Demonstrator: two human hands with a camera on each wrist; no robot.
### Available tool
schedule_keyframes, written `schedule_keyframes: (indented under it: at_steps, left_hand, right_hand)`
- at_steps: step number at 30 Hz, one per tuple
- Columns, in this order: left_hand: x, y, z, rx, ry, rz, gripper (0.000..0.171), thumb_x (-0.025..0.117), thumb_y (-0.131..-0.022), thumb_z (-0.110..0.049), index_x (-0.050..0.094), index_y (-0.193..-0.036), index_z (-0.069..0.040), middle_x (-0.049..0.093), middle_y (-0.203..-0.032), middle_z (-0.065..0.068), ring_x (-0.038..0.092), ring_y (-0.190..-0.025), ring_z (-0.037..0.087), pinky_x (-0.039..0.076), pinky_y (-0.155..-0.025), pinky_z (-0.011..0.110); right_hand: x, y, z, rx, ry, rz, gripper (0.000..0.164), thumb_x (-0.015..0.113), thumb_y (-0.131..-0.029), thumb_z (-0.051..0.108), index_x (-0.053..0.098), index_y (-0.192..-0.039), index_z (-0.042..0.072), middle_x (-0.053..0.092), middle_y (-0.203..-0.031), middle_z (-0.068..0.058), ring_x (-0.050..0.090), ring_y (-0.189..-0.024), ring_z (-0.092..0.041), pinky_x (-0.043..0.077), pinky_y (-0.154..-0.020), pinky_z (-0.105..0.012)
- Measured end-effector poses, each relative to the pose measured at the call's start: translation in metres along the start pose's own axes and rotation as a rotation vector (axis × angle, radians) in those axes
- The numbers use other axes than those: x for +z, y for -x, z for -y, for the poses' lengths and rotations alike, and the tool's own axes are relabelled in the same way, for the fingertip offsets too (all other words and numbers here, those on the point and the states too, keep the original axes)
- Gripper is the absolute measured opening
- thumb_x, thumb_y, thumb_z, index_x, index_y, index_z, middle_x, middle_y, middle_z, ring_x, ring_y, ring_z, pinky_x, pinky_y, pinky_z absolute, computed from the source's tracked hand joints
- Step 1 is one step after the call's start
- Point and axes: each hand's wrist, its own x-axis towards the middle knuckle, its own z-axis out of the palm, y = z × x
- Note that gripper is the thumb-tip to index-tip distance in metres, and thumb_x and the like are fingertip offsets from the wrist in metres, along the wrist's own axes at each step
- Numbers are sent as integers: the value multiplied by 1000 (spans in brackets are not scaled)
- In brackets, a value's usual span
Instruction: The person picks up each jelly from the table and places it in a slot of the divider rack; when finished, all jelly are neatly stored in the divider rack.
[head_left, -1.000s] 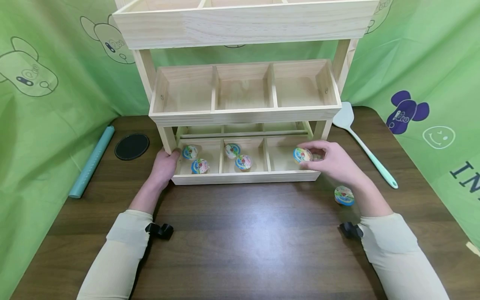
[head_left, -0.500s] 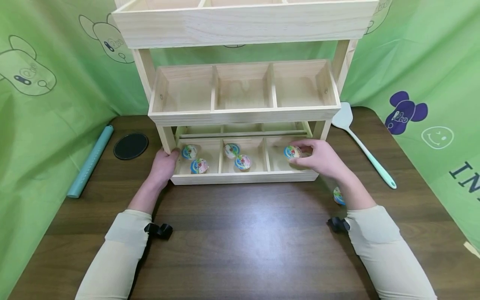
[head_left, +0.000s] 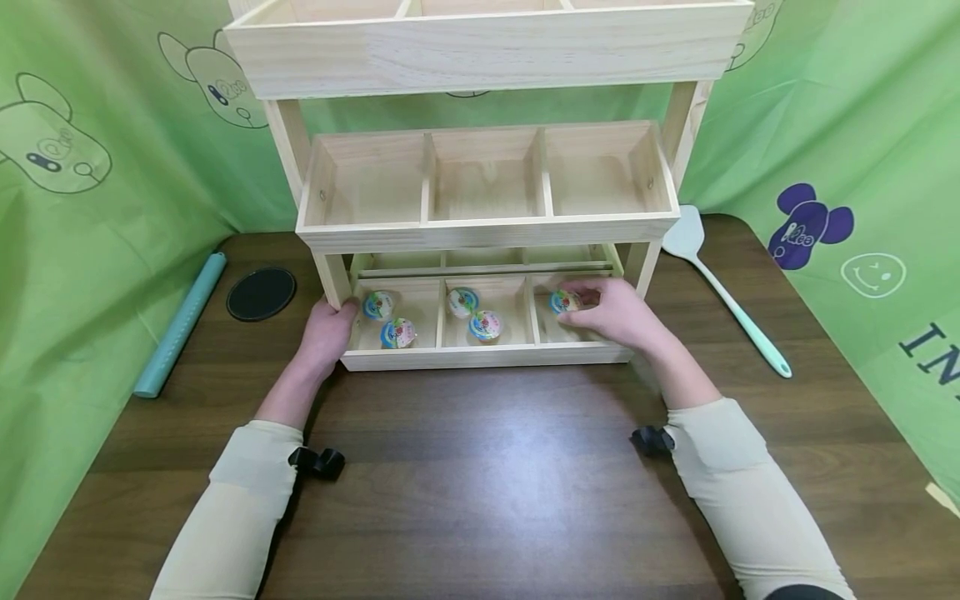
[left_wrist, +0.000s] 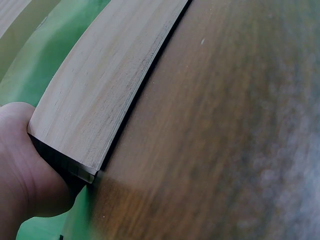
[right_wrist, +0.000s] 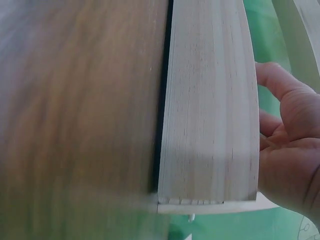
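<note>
My right hand (head_left: 613, 313) pinches a small round cup with a colourful printed lid (head_left: 564, 302) between thumb and fingers. It holds the cup inside the right compartment of the bottom tray (head_left: 487, 358) of a pale wooden three-tier shelf. In the right wrist view, the tray front hides my fingertips and the cup. My left hand (head_left: 328, 335) grips the left end of the bottom tier, thumb by the upright. Two like cups (head_left: 398, 333) sit in the left compartment, and two more cups (head_left: 486, 325) are in the middle one.
Above stands the middle tray (head_left: 487, 233) with three bare compartments, and the top tray (head_left: 487, 52) overhangs it. A blue-green rod (head_left: 180, 327) and a black disc (head_left: 262, 293) lie on the left. To the right is a pale spatula (head_left: 731, 300). Green cloth surrounds the brown table (head_left: 480, 483).
My right hand has moved left with the cup, from the right end of the compartment towards its divider. The loose cup on the table is now hidden behind my forearm. My left hand stays put.
</note>
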Motion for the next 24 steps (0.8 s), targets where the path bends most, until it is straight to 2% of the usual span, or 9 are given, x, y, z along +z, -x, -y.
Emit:
schedule_keyframes:
  at_steps: [11, 24]
  left_hand:
    - [1, 0, 0, 5, 3, -5, 61, 37, -107, -24, 18, -158, 3, 41, -147, 30, 50, -124, 39, 43, -103, 49]
    - [1, 0, 0, 6, 7, -9, 61, 38, -107, -25, 18, -158, 3, 39, -148, 31, 49, -126, 40, 42, -105, 51]
  right_hand:
    - [7, -11, 1, 17, -14, 18, 52, 79, -87, 19, 64, -133, 0, 67, -124, -20, 61, -115, -32, 48, -95, -44]
    - [13, -18, 5, 61, -39, 19, 57, 81, -86, 22, 61, -135, 2, 65, -127, -19, 60, -115, -33, 47, -97, -46]
